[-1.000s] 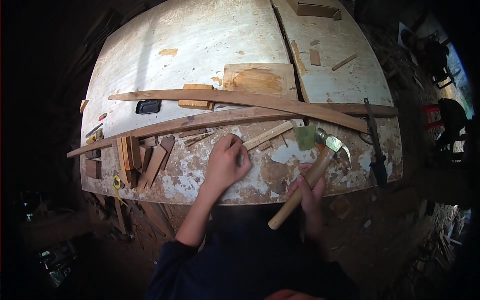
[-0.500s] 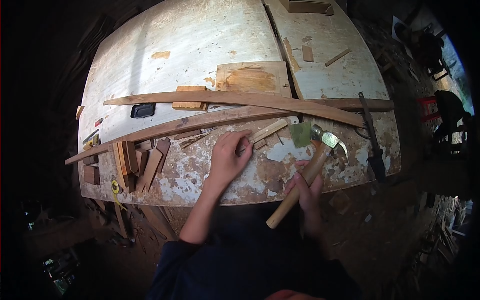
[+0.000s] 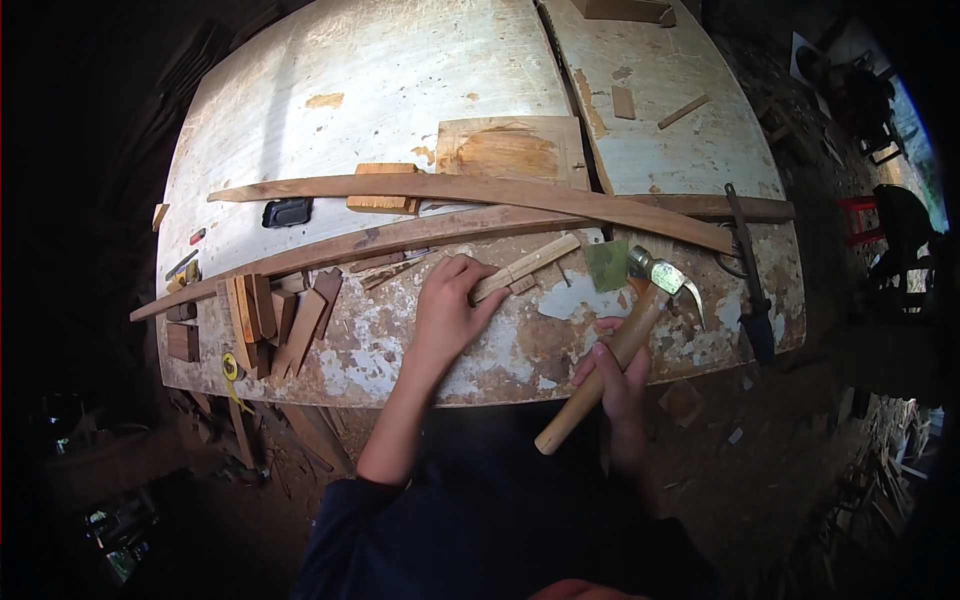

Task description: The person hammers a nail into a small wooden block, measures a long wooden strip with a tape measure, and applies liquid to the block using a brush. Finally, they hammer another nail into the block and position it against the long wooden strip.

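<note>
My left hand (image 3: 448, 303) is closed, thumb and fingers gripping the near end of a small pale wooden stick (image 3: 538, 262) that lies slanted on the worn workbench (image 3: 380, 360). In my right hand (image 3: 618, 378) is the wooden handle of a claw hammer (image 3: 628, 328), its metal head up at the right and the handle's end down towards my body. Just left of the hammer head lies a green square piece (image 3: 606, 265). A thin nail-like piece (image 3: 564, 276) is beside the stick.
Two long wooden strips (image 3: 460, 187) cross the bench behind my hands. Wood blocks (image 3: 255, 318) and a yellow tape measure (image 3: 230, 367) are at the left, near a black tray (image 3: 287, 212). A dark saw-like tool (image 3: 748, 270) lies at the right.
My left hand has shifted slightly left and its fingers have closed further round the stick's end. The hammer stays in my right hand. The view has shifted slightly.
</note>
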`<act>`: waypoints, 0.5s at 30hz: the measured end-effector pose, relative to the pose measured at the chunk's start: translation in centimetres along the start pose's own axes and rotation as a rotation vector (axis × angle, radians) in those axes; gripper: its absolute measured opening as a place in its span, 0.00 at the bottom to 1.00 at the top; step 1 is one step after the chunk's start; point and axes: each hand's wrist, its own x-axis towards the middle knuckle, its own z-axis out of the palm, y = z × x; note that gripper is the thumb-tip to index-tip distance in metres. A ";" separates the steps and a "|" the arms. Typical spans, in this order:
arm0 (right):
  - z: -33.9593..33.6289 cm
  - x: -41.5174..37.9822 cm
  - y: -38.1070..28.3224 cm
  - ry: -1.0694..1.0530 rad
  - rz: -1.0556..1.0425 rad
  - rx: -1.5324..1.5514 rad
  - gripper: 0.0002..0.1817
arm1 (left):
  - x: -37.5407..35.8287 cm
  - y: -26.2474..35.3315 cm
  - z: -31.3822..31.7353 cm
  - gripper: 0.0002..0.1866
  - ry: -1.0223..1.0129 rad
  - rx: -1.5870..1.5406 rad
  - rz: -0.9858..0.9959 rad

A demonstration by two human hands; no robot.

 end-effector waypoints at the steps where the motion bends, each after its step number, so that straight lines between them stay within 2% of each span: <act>1: 0.0 -0.1 0.0 0.000 -0.003 0.000 0.19 | -0.2 -0.1 0.0 0.16 -0.003 -0.008 -0.001; 8: 0.2 0.0 -0.2 0.013 0.010 -0.012 0.19 | -1.9 -1.0 -2.4 0.15 -0.005 -0.010 0.037; 11: 0.3 -0.1 -0.3 0.014 0.027 0.018 0.19 | -3.0 -0.7 -3.0 0.16 -0.029 -0.007 -0.037; 15: 0.2 -0.2 -0.3 0.020 0.030 0.032 0.19 | -4.0 -0.8 -3.3 0.19 -0.093 0.010 0.001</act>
